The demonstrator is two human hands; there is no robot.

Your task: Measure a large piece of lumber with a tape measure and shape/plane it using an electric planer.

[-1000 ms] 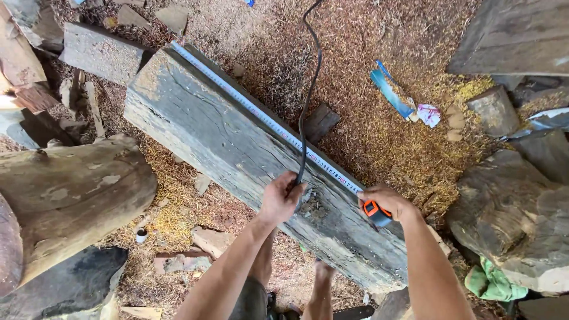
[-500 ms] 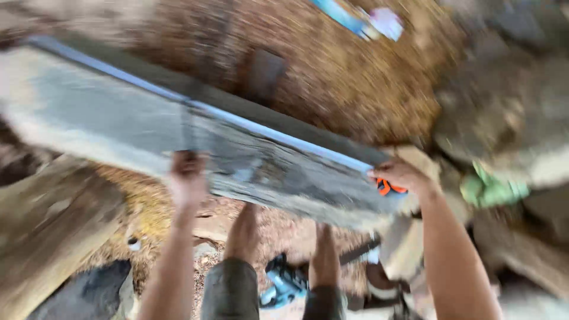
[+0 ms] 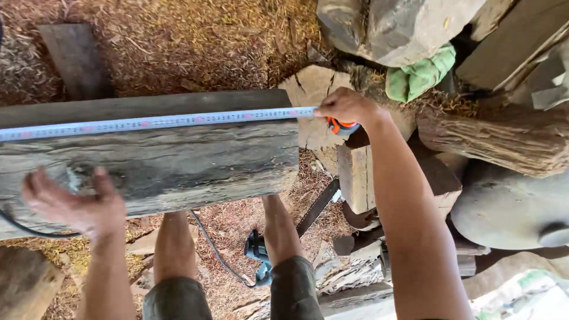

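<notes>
A thick weathered wooden beam (image 3: 178, 160) lies across the view. A white tape measure blade (image 3: 154, 122) runs along its top face from the left edge to the beam's right end. My right hand (image 3: 347, 108) grips the orange tape measure case (image 3: 341, 126) just past that end. My left hand (image 3: 74, 204) hovers over the beam's left part with fingers spread, holding nothing. A black cable (image 3: 24, 228) passes just below that hand.
Sawdust and wood shavings (image 3: 189, 41) cover the ground. A dark plank (image 3: 74, 65) lies behind the beam. Logs and slabs (image 3: 504, 136) pile up at the right, with a green cloth (image 3: 421, 74) among them. A blue power tool (image 3: 258, 255) lies between my legs.
The view has swung so the beam now lies level. My left hand has let go of the cable and moved left with its fingers spread. The right hand keeps the tape case at the beam's end.
</notes>
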